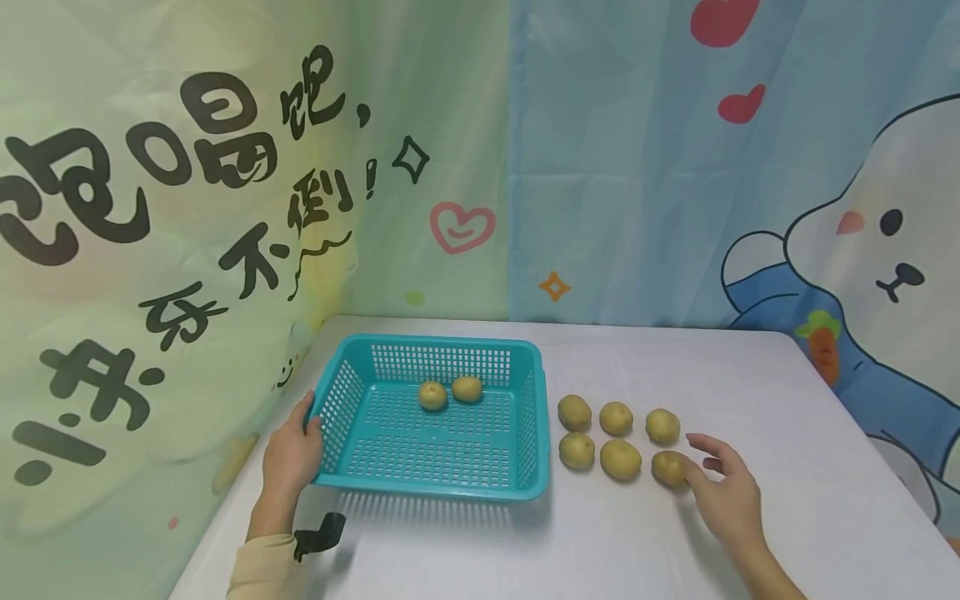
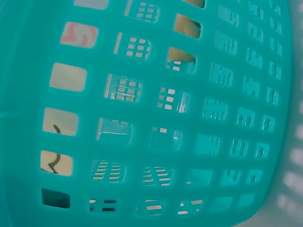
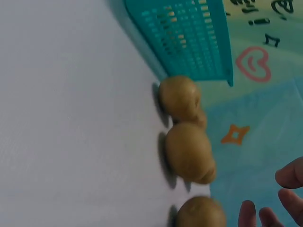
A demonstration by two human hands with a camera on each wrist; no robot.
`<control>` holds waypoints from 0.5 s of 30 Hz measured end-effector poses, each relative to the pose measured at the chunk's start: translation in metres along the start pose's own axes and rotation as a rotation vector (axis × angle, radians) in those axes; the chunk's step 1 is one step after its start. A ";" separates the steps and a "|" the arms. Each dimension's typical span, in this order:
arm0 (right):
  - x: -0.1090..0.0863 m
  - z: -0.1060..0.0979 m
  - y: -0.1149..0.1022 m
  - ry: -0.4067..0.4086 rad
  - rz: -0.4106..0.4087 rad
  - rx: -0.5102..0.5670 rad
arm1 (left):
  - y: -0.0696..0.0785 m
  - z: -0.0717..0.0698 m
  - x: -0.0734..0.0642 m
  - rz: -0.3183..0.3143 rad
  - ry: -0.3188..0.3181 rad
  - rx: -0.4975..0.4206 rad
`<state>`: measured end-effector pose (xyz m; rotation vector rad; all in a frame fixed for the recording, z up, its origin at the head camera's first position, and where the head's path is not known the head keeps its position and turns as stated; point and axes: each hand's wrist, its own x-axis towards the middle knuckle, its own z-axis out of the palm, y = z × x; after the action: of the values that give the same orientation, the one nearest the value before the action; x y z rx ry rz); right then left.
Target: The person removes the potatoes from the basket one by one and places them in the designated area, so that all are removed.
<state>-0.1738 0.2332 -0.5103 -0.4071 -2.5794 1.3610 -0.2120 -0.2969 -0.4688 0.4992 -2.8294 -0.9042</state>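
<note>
"Starting with the head view, what is the left hand (image 1: 291,450) doing?"

"It holds the left rim of the turquoise basket (image 1: 528,433), its grip closed there. A beige sleeve (image 1: 262,571) shows below the wrist, with a black mount (image 1: 321,536) beside it."

"And the basket, where is that?"

"On the left part of the white desk (image 1: 600,550). Two potatoes lie in it toward the back: a round potato (image 1: 432,396) and, just to its right, a longer potato (image 1: 467,388)."

"Any outside it?"

"Six potatoes (image 1: 620,460), in two rows of three, just right of the basket."

"How about the right hand (image 1: 727,496)?"

"At the front-right potato (image 1: 665,469). Its grip is spread, thumb and fingers apart. The thumb overlaps that potato from here; I cannot tell whether they touch."

"What stands behind?"

"A printed backdrop (image 1: 427,108) with dark writing, hearts and a white cartoon animal in blue."

"Now the left wrist view?"

"The basket's holed wall fills most of it, yellowish bits of potato showing through some upper holes."

"And the right wrist view?"

"Several potatoes lie in a line, some partly hidden behind others, the basket above them. At the lower right the fingers (image 3: 246,215) stand parted, clear of the nearest potato in that view."
</note>
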 end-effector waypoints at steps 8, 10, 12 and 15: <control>-0.010 0.024 -0.040 -0.067 -0.287 0.078 | 0.001 0.000 0.001 -0.015 -0.023 -0.011; -0.012 0.032 -0.051 -0.086 -0.342 0.116 | 0.001 0.000 0.001 -0.014 -0.029 -0.015; -0.014 0.039 -0.060 -0.114 -0.371 0.160 | 0.001 0.000 0.000 -0.015 -0.032 -0.016; -0.016 0.050 -0.073 -0.169 -0.389 0.235 | 0.002 -0.001 0.000 -0.017 -0.034 -0.017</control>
<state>-0.1840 0.1503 -0.4785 0.2453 -2.4081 1.5737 -0.2122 -0.2960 -0.4674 0.5120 -2.8497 -0.9475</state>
